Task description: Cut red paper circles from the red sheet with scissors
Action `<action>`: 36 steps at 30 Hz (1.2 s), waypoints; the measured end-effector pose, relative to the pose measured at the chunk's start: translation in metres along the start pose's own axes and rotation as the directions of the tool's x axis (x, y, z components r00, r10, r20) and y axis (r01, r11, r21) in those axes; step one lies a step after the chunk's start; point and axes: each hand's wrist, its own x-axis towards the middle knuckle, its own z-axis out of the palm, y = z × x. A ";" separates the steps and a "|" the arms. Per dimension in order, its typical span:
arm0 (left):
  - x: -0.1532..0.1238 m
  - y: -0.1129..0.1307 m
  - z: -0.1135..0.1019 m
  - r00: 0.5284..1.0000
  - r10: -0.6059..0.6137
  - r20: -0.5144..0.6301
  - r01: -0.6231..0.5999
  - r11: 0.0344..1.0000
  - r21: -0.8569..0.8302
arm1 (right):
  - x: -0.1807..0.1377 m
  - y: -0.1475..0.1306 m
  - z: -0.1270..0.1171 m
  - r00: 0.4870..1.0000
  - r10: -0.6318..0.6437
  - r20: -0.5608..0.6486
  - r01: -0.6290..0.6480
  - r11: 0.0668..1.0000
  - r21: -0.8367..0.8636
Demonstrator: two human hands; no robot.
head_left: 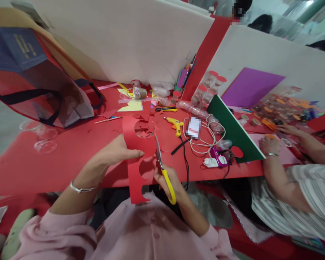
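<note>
Though round-holed, red paper [135, 187] against scissors [162, 170]

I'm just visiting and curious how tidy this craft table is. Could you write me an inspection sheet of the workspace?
Surface: table covered in red, crowded towards the back and right.
Job's things: red paper with round holes cut out, held at the table's near edge; yellow-handled scissors, blades at its right side.
Clutter: glue gun, phone, plastic bottles, green board, clear cups, bag.
Hands: left hand grips the red paper; right hand grips the scissors.
Cables: white cable tangled beside the phone; black cord running off the near edge.
Surroundings: white boards behind; another person's hands at work on the right.
</note>
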 end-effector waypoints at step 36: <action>0.003 0.002 -0.017 0.987 -0.119 0.107 0.132 0.983 -0.128 | -0.009 -0.015 -0.008 0.988 0.026 0.152 -0.052 0.984 0.170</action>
